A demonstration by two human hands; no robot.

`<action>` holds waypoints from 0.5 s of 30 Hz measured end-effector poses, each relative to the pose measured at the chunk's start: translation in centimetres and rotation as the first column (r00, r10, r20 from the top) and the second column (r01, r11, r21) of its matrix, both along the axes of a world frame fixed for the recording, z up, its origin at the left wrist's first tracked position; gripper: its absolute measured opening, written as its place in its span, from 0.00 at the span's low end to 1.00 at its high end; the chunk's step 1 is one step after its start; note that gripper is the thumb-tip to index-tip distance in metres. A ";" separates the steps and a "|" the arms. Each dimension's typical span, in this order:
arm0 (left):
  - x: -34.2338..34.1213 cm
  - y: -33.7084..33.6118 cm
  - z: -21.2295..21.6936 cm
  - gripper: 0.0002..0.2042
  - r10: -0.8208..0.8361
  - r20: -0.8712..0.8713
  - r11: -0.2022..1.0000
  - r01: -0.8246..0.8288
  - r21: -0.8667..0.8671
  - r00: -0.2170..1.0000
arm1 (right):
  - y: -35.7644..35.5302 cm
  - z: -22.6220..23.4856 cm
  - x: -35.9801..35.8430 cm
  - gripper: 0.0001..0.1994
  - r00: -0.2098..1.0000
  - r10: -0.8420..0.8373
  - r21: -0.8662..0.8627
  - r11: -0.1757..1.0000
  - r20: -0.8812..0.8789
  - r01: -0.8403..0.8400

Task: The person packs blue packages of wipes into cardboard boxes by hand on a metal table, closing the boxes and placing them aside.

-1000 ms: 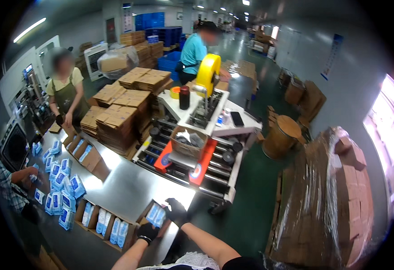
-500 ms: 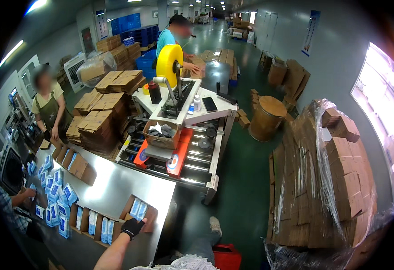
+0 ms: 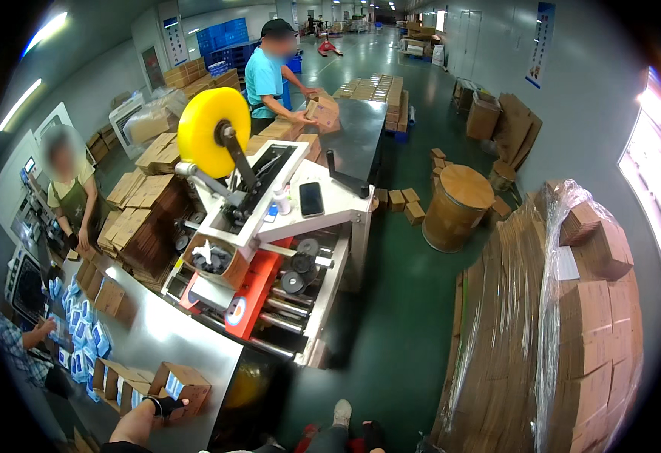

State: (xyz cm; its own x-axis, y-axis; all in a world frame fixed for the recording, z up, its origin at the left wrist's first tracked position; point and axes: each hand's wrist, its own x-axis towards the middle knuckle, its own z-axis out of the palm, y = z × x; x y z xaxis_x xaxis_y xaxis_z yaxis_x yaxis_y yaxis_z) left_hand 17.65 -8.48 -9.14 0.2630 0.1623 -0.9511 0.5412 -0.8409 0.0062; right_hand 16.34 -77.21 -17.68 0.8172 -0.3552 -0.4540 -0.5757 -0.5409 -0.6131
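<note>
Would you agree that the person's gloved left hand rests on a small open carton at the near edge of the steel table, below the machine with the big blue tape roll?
Not quite: the tape roll is yellow, not blue, as the head view shows. The rest holds: the left hand rests on the small open carton at the steel table's near edge.

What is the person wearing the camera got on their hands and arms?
Only one hand shows, at the bottom edge. Which hand it is cannot be told. It wears a dark, black-looking glove with the fingertips seemingly cut off. The forearm behind it is bare, with no sleeve showing. The other hand is out of view.
</note>
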 end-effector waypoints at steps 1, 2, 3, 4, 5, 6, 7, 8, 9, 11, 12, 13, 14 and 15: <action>1.0 -2.3 1.1 0.33 -0.031 0.009 0.999 0.030 0.028 0.999 | -1.2 0.5 1.4 0.18 1.000 -0.009 0.007 1.000 0.018 0.009; 1.9 -3.8 2.2 0.33 -0.040 0.020 0.998 0.039 0.043 0.999 | -2.3 0.9 2.6 0.18 0.999 -0.008 0.011 1.000 0.036 0.008; 2.2 -5.3 3.1 0.32 -0.044 0.027 0.997 0.043 0.061 0.999 | -3.2 1.1 3.6 0.18 0.999 -0.004 0.015 1.000 0.044 0.003; 2.6 -6.5 3.5 0.32 -0.061 0.031 0.995 0.058 0.084 0.998 | -3.9 1.2 4.7 0.18 0.999 -0.001 0.022 1.000 0.053 0.000; 3.2 -7.4 3.8 0.32 -0.071 0.034 0.993 0.067 0.095 0.997 | -4.5 1.4 5.6 0.18 0.998 0.000 0.026 1.000 0.059 -0.002; 3.5 -8.2 4.4 0.32 -0.071 0.038 0.992 0.066 0.109 0.997 | -5.0 1.5 6.5 0.18 0.998 0.003 0.027 1.000 0.064 -0.005; 3.8 -9.0 4.6 0.32 -0.073 0.042 0.991 0.068 0.119 0.996 | -5.5 1.5 7.2 0.18 0.998 0.006 0.031 0.999 0.067 -0.008; 4.2 -9.6 4.9 0.32 -0.078 0.043 0.990 0.072 0.124 0.996 | -5.8 1.6 7.7 0.18 0.998 0.006 0.033 0.999 0.065 -0.008; 4.4 -10.2 4.8 0.33 -0.087 0.046 0.989 0.080 0.127 0.995 | -6.2 1.7 8.1 0.18 0.998 0.009 0.032 0.999 0.062 -0.011; 5.2 -11.2 4.9 0.33 -0.101 0.053 0.987 0.094 0.132 0.993 | -7.0 1.8 8.8 0.18 0.998 0.007 0.032 0.999 0.060 -0.009; 5.3 -11.5 4.9 0.33 -0.108 0.055 0.986 0.100 0.135 0.993 | -7.1 1.8 9.0 0.18 0.999 0.007 0.035 0.999 0.054 -0.008; 5.5 -11.9 5.0 0.33 -0.113 0.054 0.985 0.104 0.135 0.992 | -7.2 1.8 9.2 0.18 0.999 0.006 0.034 0.999 0.052 -0.008; 5.9 -12.2 4.8 0.33 -0.120 0.059 0.985 0.111 0.133 0.991 | -7.4 1.9 9.5 0.18 0.999 0.009 0.037 0.999 0.051 -0.011; 5.8 -12.5 5.0 0.33 -0.119 0.055 0.984 0.111 0.136 0.991 | -7.5 2.0 9.7 0.18 0.999 0.009 0.037 0.999 0.049 -0.011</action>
State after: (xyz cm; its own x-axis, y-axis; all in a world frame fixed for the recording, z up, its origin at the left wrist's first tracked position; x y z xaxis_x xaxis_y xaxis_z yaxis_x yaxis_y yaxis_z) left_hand 23.45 -20.95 -4.13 0.3458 0.2510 -0.9041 0.4427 -0.8932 -0.0787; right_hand 26.01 -84.76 -15.73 0.8421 -0.3308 -0.4260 -0.5393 -0.5228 -0.6602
